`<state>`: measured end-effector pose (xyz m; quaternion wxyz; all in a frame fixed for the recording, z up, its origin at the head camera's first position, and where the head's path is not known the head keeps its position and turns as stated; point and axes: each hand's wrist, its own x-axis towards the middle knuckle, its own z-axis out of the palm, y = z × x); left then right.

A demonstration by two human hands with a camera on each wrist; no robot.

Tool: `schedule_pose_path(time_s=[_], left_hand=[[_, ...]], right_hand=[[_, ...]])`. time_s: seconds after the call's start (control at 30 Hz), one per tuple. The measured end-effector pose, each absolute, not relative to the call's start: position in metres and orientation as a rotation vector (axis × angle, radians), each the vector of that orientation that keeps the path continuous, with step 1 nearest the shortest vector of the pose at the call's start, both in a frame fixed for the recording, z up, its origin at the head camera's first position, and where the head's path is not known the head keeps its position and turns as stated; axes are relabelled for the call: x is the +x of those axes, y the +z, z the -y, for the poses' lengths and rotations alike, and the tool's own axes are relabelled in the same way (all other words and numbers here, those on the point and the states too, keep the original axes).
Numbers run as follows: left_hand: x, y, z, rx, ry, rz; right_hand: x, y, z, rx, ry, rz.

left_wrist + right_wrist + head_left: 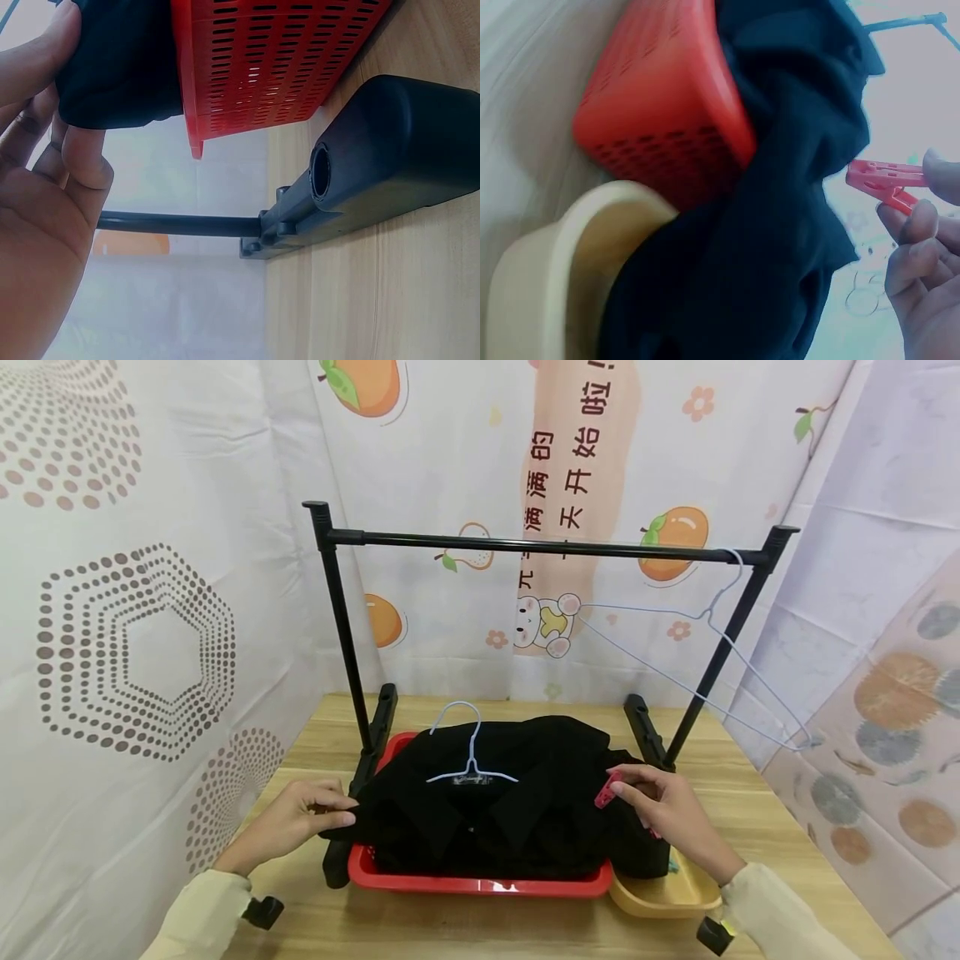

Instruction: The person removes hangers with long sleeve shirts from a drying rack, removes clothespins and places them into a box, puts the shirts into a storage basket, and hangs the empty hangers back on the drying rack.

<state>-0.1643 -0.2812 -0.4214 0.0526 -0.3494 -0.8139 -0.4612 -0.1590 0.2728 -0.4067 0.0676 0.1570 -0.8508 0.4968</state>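
Note:
A black collared shirt (480,827) lies across a red basket (480,885), with a light-blue wire hanger (472,768) set in its neck and the hook standing up. My left hand (300,817) pinches the shirt's left sleeve end between thumb and fingers; the left wrist view shows the dark cloth (120,67) in that grip, beside the basket wall. In my right hand (667,802) a pinkish-red clothespin (885,176) is pinched between thumb and fingers, close to the shirt's right shoulder. The right sleeve hangs past the basket's edge into a yellow basin (663,906).
A black rack with a horizontal bar (540,547) stands around the basket on the wooden table (420,931). Another light-blue hanger (708,614) hangs at the bar's right end. Behind is a printed curtain (450,460). The rack's feet (420,142) flank the basket.

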Motion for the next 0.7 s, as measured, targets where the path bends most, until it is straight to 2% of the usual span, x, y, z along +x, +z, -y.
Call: schedule_pose_path(time_s=[0.33, 0.7], left_hand=[[-0.164, -0.423, 0.282, -1.099, -1.403, 2.427], [-0.163, -0.422, 0.281, -1.074, -1.382, 2.452]], right_hand=[[-0.153, -0.416, -0.302, 0.215, 1.672, 2.636], [-0.143, -0.431, -0.339, 0.108, 1.507, 2.762]])
